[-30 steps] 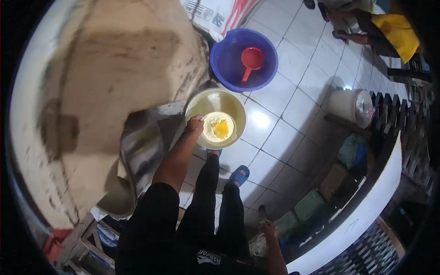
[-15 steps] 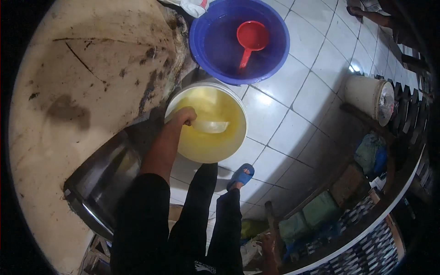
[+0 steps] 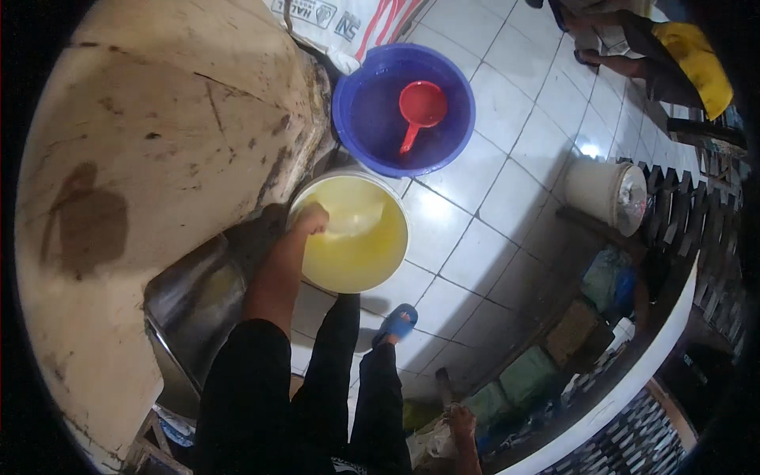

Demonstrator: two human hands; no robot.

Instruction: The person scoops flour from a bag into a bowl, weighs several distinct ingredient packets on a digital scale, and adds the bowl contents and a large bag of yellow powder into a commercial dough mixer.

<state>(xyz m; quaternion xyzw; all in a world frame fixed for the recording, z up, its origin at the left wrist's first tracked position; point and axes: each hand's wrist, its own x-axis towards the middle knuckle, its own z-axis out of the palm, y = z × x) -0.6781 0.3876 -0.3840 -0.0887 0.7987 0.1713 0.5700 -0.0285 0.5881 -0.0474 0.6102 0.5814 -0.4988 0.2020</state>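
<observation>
My left hand (image 3: pixel 313 218) is closed on the handle of a pale, translucent dipper (image 3: pixel 358 218). The dipper sits inside a round white bucket (image 3: pixel 405 237) of yellow liquid (image 3: pixel 348 265), partly in the liquid and blurred at its edge. Just beyond the bucket stands a wide blue-purple basin (image 3: pixel 467 107) of water, and a red dipper (image 3: pixel 423 104) floats or rests in it. My right hand (image 3: pixel 460 421) hangs low at the lower right, beside a whitish plastic bag (image 3: pixel 431 440); its fingers are too dim to read.
A stained tan surface (image 3: pixel 182 150) fills the left, with a metal container (image 3: pixel 194 297) below it. A printed white sack (image 3: pixel 348 28) lies past the basin. Another white bucket (image 3: pixel 602 194) stands right on the tiled floor (image 3: pixel 507 214). A person (image 3: pixel 645 63) is at the upper right.
The dipper has swung within the bucket, its far end now pointing farther away. My view has shifted, bringing more of the sack, the other person and my right hand into sight.
</observation>
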